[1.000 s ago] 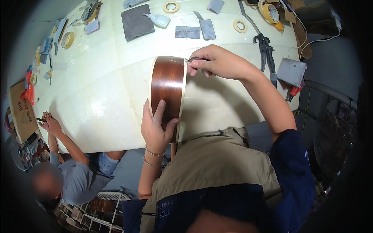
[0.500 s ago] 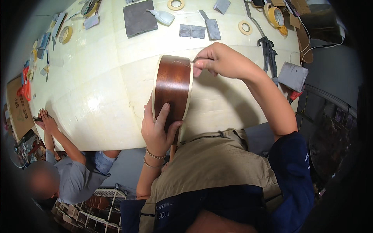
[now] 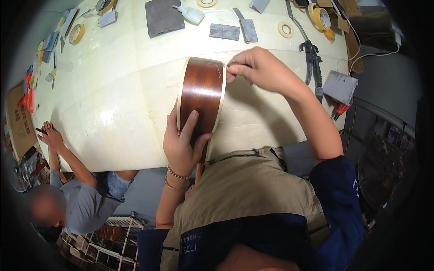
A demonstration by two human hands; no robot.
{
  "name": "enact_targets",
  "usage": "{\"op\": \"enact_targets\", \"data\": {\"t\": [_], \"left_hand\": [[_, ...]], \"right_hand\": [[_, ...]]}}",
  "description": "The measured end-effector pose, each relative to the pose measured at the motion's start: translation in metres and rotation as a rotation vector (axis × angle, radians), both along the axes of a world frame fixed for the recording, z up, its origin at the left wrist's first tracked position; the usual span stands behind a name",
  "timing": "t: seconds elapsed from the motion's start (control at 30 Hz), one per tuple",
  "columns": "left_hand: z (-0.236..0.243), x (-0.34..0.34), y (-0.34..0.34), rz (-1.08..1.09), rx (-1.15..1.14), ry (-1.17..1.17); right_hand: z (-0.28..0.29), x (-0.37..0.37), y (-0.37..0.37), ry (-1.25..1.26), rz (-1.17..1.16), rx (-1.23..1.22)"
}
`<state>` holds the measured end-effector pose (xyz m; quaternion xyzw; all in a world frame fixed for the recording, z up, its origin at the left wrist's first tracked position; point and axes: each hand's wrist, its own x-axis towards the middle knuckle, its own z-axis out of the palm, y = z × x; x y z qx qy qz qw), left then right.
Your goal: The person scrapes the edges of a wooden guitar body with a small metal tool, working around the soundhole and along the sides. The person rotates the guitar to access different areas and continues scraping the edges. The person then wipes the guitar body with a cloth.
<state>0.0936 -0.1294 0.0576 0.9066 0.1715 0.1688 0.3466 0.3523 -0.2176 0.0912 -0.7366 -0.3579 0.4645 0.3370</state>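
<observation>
A glossy reddish-brown wooden instrument body (image 3: 203, 92), like a small guitar or ukulele, stands on edge with its curved side up and cream binding along both rims. Wrapped round its near part is my left hand (image 3: 183, 144), thumb and fingers on opposite faces. At the far right rim, my right hand (image 3: 253, 67) is pinched close against the binding. Whatever it holds is mostly hidden by the fingers; only a small dark bit shows. A thin pale curl (image 3: 218, 66) lies on the wood beside those fingertips.
Beyond the body lie a dark flat sheet (image 3: 163, 19), a squeeze bottle (image 3: 192, 16), grey abrasive pieces (image 3: 224, 32), a blade (image 3: 237, 15) and a tape roll (image 3: 285, 30). An air blow gun (image 3: 311, 61) and grey block (image 3: 340, 86) are right. A co-worker (image 3: 90, 207) sits left.
The far end of the instrument body has shifted slightly away from me. My right hand has moved a little along the rim with it, fingers still pinched. My left hand keeps its hold.
</observation>
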Motion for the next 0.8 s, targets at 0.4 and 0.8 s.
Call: {"op": "enact_targets", "data": {"t": [0.4, 0.8], "left_hand": [[-0.003, -0.001, -0.001, 0.019, 0.008, 0.016], [-0.001, 0.000, -0.004, 0.078, -0.053, 0.039]], "right_hand": [[-0.009, 0.002, 0.003, 0.077, -0.027, 0.004], [-0.001, 0.008, 0.011, -0.096, 0.056, -0.088]]}}
